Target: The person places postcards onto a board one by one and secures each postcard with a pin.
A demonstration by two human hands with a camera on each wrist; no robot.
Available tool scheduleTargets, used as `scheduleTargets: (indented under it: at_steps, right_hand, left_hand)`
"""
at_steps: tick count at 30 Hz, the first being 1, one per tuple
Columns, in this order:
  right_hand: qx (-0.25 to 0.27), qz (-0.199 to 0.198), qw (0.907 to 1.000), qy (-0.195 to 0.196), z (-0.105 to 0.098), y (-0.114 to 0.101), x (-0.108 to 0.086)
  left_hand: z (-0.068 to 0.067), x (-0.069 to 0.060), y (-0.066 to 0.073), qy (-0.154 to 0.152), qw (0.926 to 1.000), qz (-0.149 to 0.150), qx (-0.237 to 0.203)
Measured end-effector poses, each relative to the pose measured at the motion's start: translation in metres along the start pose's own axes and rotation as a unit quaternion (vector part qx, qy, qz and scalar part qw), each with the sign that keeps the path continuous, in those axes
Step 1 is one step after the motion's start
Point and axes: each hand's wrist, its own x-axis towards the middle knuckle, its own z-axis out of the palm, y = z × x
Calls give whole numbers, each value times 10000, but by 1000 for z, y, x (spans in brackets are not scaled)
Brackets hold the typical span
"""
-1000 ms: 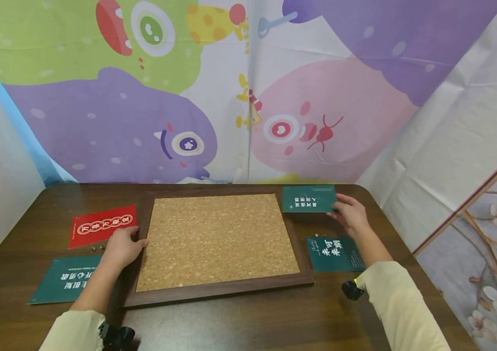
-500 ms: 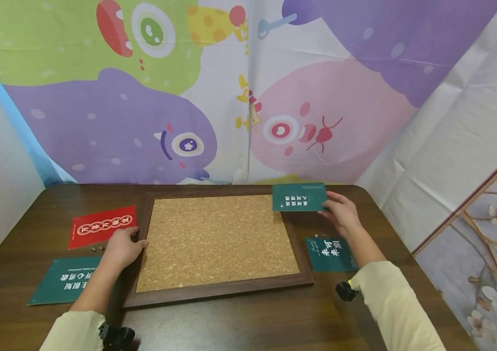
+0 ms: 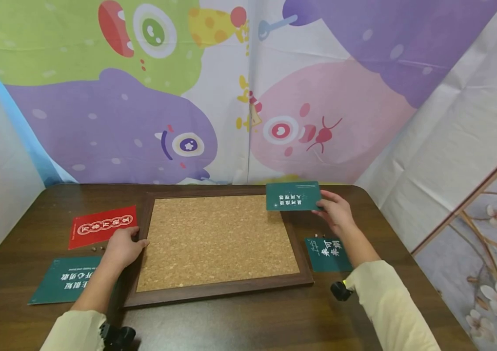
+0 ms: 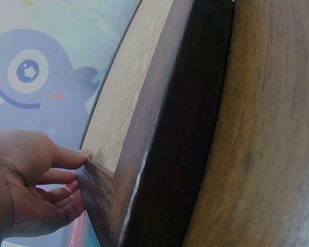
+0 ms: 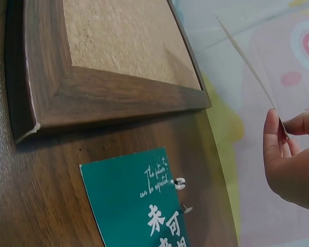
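A corkboard (image 3: 217,243) in a dark brown wooden frame lies flat on the table. My left hand (image 3: 123,247) grips its left side; in the left wrist view the thumb is on top of the frame and the other fingers are against the outer side. My right hand (image 3: 338,212) pinches the right edge of a green card (image 3: 292,196) with white characters. That card is held above the board's far right corner, overlapping it in the head view. Seen from the right wrist, the card (image 5: 247,64) is nearly edge-on and raised off the frame.
Left of the board lie a red card (image 3: 101,226) and a green card (image 3: 66,280), partly behind my forearm, with small pins (image 3: 94,248) nearby. On the right is another green card (image 3: 328,254) beside push pins (image 5: 180,183). A cartoon-printed curtain (image 3: 230,97) hangs behind the table.
My right hand has carried the green card leftward, from beside the frame to over the board's far right corner. The left hand has stayed in place on the frame.
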Motion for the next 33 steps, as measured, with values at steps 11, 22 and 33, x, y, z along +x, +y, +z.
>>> scheduleTargets:
  at_steps: [11,22,33]
  right_hand:
    - [138,25,9999,-85,13,2,-2]
    - [165,10,9998,-141,25,8,-2]
    - [244,-29,9995,-200,40,7,-4]
  left_hand:
    - [-1,0,0,-33,10000,-44,-45]
    - [-1,0,0,-30,10000,-12,-49]
    - [-2,-2,1,3,10000,-17,-3]
